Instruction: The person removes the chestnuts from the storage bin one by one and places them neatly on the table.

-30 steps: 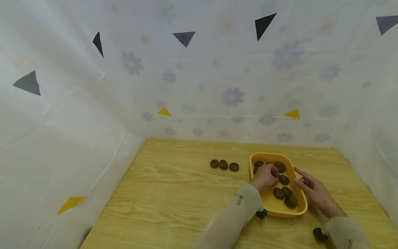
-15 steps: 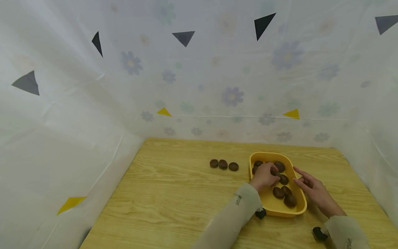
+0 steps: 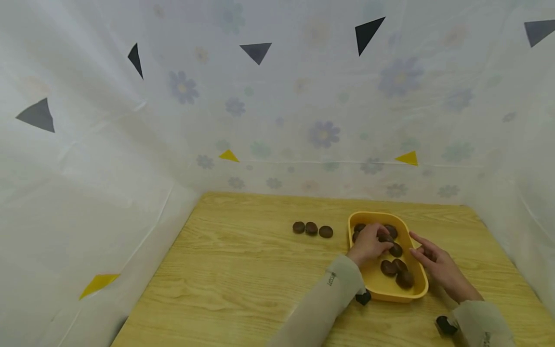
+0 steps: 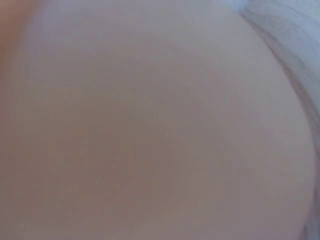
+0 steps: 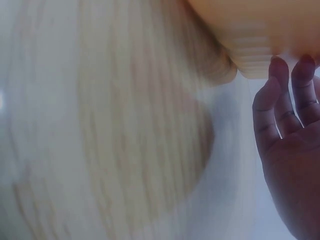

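Note:
A yellow rectangular box [image 3: 394, 296] with rounded corners stands on the right half of the table in the head view. Several dark brown, smooth rounded pieces [image 3: 404, 279] lie in it; their exact kind is unclear. My left hand [image 3: 368, 245] reaches in over the box's left wall and pinches one brown rounded piece [image 3: 385, 238] between thumb and fingers. Against the right side of the box, my right hand [image 3: 444, 271] touches the rim with its fingertips, fingers extended. The right wrist view shows those fingers [image 5: 265, 107] at the outer wall. Blur fills the left wrist view.
Three more brown pieces [image 3: 311, 229] sit in a row on the wooden table [image 3: 234, 270], left of the box. White flower-patterned sheeting [image 3: 277, 120] encloses the back and sides of the table.
The left hand's fingers have shifted slightly, and the pinched piece shows a little more and sits differently between them. The right hand and the box stay in place.

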